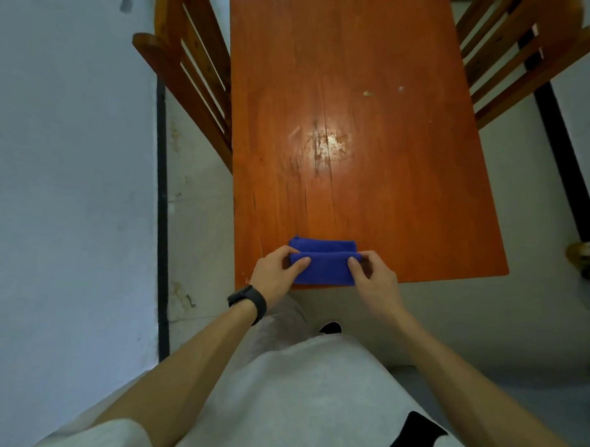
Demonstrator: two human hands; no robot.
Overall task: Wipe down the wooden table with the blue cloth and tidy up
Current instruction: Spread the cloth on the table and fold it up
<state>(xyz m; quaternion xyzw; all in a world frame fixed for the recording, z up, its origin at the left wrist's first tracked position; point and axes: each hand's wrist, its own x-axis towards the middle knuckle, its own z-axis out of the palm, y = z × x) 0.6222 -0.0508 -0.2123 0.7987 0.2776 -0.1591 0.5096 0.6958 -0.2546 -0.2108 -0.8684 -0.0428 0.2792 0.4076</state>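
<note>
A folded blue cloth [324, 264] lies at the near edge of the orange wooden table [358, 158]. My left hand [277, 273] pinches the cloth's left end, thumb on top of the fold. The right end of the same fold is pinched by my right hand [372, 278]. Both hands sit at the table's near edge. A few pale crumbs or specks [370, 93] lie on the table further away, to the right.
A wooden chair [188, 74] stands at the table's left side and another wooden chair [521, 57] at its right. A blue-grey wall [67, 177] runs along the left. A worn, shiny patch [328, 143] marks the table's middle.
</note>
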